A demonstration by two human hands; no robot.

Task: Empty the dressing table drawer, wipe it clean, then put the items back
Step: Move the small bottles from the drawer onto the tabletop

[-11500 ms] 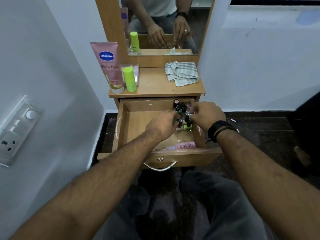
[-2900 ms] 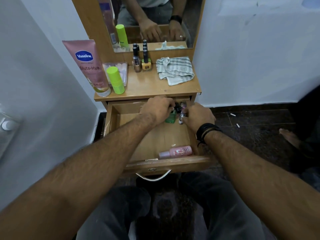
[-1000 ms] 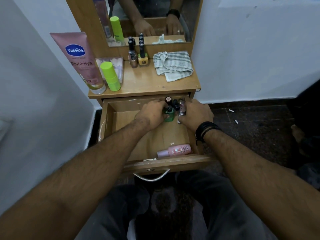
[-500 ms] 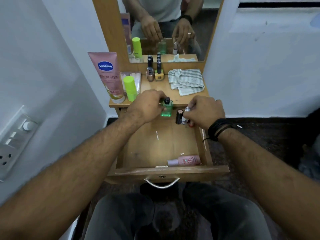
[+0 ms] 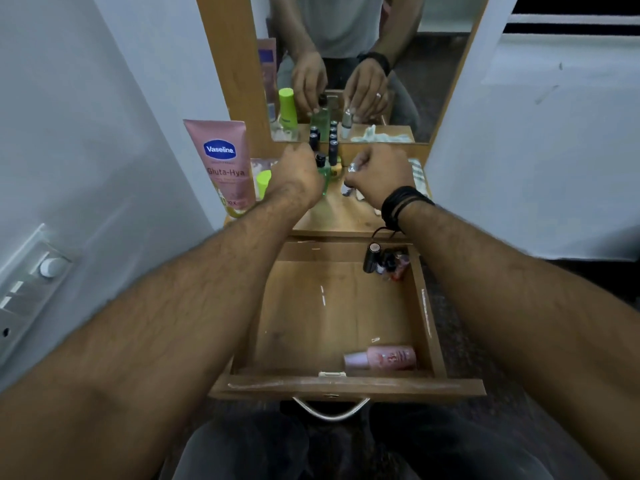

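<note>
We see a drawer (image 5: 332,317) of matt, scuffed wood with a shiny curved metal handle (image 5: 330,410); inside lies a glossy pink plastic bottle (image 5: 382,358). The Vaseline tube (image 5: 221,164) looks smooth plastic, the mirror (image 5: 433,64) glassy.

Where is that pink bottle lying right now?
The pink bottle lies on its side in the open drawer, at the near right corner just behind the front panel, apart from the small bottles at the back.
</note>
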